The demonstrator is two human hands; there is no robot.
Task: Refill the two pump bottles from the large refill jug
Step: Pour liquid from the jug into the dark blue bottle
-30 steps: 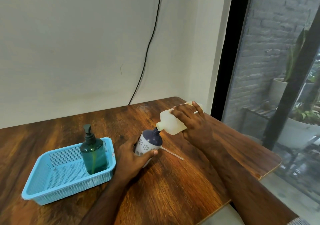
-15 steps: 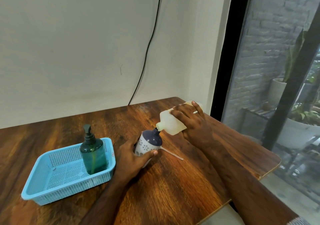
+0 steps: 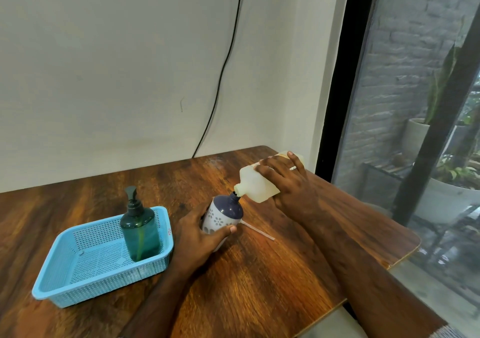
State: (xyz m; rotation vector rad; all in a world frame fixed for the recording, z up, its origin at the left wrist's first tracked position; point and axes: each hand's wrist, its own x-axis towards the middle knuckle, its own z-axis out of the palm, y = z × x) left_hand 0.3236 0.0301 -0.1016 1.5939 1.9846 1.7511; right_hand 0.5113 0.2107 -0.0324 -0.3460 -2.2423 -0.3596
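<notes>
Right hand [image 3: 287, 187]: gripping the tilted refill jug [image 3: 255, 185], spout meeting the open neck of the patterned bottle [image 3: 223, 214]. Left hand [image 3: 201, 235]: wrapping that bottle. Pump tube [image 3: 257, 230]: lying at 3 o'clock of it. Green bottle [image 3: 140, 230]: standing capped in the blue basket [image 3: 78, 283] at 9 o'clock, apparently awaiting refilling.

Domestic room, likely a home corner. Wood-grain surface [image 3: 259, 272] set against a plain off-white wall [image 3: 117, 65]; black cable [image 3: 220, 78] hangs down the wall. Large dark-framed window [image 3: 337, 78] at right looks onto a brick wall [image 3: 405, 39] and potted plants [image 3: 446, 194] outside. Household items: blue plastic basket [image 3: 78, 280], green pump bottle [image 3: 140, 231].
</notes>
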